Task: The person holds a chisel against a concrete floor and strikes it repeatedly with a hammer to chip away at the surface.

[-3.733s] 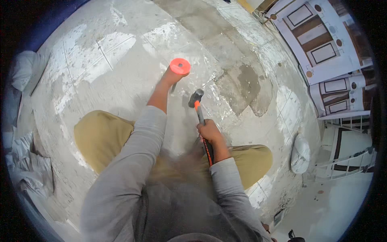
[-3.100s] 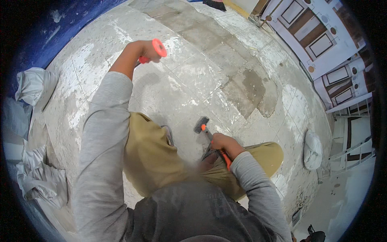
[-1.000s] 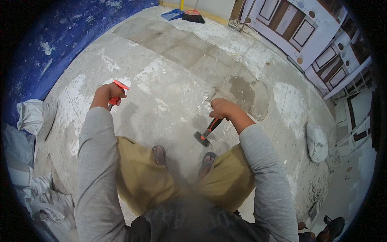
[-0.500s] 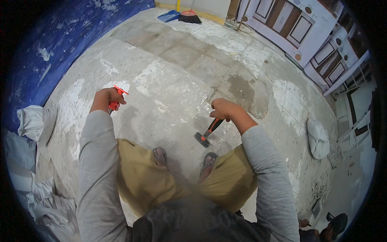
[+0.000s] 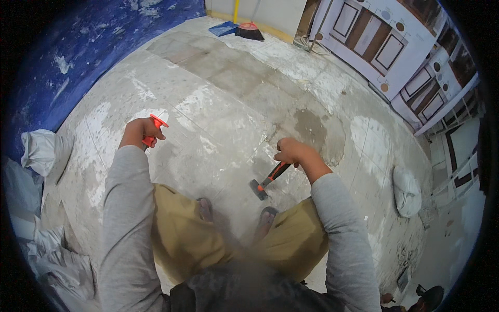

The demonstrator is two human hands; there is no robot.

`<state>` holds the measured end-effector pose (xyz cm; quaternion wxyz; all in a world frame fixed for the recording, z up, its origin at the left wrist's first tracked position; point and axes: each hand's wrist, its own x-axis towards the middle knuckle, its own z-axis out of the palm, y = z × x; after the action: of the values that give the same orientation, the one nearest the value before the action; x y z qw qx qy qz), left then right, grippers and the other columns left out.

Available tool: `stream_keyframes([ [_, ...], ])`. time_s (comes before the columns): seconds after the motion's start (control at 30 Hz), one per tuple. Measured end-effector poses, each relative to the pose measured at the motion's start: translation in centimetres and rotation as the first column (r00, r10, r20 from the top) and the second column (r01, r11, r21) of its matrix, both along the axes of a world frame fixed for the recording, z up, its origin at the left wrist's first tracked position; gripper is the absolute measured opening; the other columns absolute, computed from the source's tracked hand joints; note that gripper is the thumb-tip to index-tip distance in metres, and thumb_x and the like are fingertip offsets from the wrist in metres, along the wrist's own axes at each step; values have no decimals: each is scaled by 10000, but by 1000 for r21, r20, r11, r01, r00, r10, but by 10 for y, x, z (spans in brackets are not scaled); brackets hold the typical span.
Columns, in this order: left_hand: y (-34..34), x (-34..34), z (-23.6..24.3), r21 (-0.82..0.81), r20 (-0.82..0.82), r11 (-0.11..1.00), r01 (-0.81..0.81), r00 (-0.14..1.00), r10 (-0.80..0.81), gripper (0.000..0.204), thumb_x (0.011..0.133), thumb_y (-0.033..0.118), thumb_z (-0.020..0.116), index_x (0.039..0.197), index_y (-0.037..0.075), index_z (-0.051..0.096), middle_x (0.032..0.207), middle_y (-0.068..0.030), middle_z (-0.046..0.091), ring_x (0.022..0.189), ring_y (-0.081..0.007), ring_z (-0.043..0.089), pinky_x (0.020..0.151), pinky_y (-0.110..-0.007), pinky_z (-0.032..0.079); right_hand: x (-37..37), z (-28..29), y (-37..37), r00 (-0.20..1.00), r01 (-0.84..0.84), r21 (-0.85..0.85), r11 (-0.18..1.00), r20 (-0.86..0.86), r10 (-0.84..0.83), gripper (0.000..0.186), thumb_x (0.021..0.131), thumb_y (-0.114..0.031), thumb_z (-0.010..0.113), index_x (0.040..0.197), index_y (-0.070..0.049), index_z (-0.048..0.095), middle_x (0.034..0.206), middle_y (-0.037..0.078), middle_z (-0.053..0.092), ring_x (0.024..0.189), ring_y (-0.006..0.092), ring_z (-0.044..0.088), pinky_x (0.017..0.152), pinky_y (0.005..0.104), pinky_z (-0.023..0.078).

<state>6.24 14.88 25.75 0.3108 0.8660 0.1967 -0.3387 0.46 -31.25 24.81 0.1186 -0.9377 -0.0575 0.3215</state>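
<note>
Bent knees in mustard-khaki cloth trousers [image 5: 187, 229] sit nearest the body, spread apart below the hands. Feet in dark, open sandals [image 5: 270, 210] are planted between the knees. Ahead of the right foot is a hammer with a dark, blocky head and a black-and-orange handle [image 5: 267, 180], slanting head-down toward the person; whether its head touches the floor, I cannot tell. Right hand [image 5: 297, 152]: fingers curled round the handle's upper end. Left hand [image 5: 139, 132], well apart from it: closed around a red-orange hand tool with a round guard disc [image 5: 158, 121], the disc projecting above the fist; its lower end is mostly hidden. Floor between the hands: scuffed, pale grey tile [image 5: 223, 135]. Just beyond the right hand, a damp-looking darker patch [image 5: 311, 125]. Farther, ahead of both hands: a flat blue dustpan [image 5: 223, 28] beside a red-topped, black-bristled broom [image 5: 249, 32].
</note>
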Motion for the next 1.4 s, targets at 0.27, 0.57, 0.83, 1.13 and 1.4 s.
stream_keyframes([
  [0.27, 11, -1, 3, 95, 11, 992, 86, 996, -87, 233, 777, 214, 715, 843, 28, 592, 681, -101, 644, 579, -203, 633, 540, -359, 502, 4, -7, 3, 987, -90, -6, 996, 134, 90, 484, 786, -247, 631, 1151, 60, 548, 849, 199, 640, 558, 276, 634, 520, 384, 514],
  [0.57, 16, 8, -19, -2, 17, 999, -37, 999, 37, 226, 762, 151, 723, 882, 42, 565, 667, -72, 601, 567, -196, 607, 526, -353, 509, -1, -10, 5, 979, 8, 67, 998, 204, -22, 410, 791, -277, 652, 954, 93, 586, 814, 246, 646, 662, 337, 657, 573, 427, 518],
  [0.83, 22, 5, -22, 23, 11, 998, -67, 998, 66, 219, 764, 146, 725, 893, 66, 567, 656, -65, 600, 539, -182, 599, 525, -350, 502, -1, 0, 7, 988, -26, 35, 999, 154, 21, 456, 783, -275, 660, 1054, 85, 591, 925, 257, 642, 720, 341, 657, 638, 408, 520],
  [1.13, 31, 6, -27, -1, -12, 997, -83, 997, 83, 231, 749, 145, 733, 889, 64, 568, 641, -65, 598, 538, -188, 603, 526, -347, 498, 4, -14, -1, 974, -108, 25, 994, 201, 101, 455, 786, -269, 654, 1077, 74, 587, 896, 241, 642, 723, 329, 650, 657, 394, 513],
  [1.4, 37, 10, -28, 21, 19, 999, -42, 999, 42, 227, 752, 134, 727, 888, 61, 560, 659, -65, 590, 545, -176, 585, 524, -348, 505, 5, -14, 0, 963, -140, 8, 990, 232, 134, 432, 771, -283, 654, 1027, 63, 621, 978, 254, 633, 864, 356, 645, 744, 406, 511],
])
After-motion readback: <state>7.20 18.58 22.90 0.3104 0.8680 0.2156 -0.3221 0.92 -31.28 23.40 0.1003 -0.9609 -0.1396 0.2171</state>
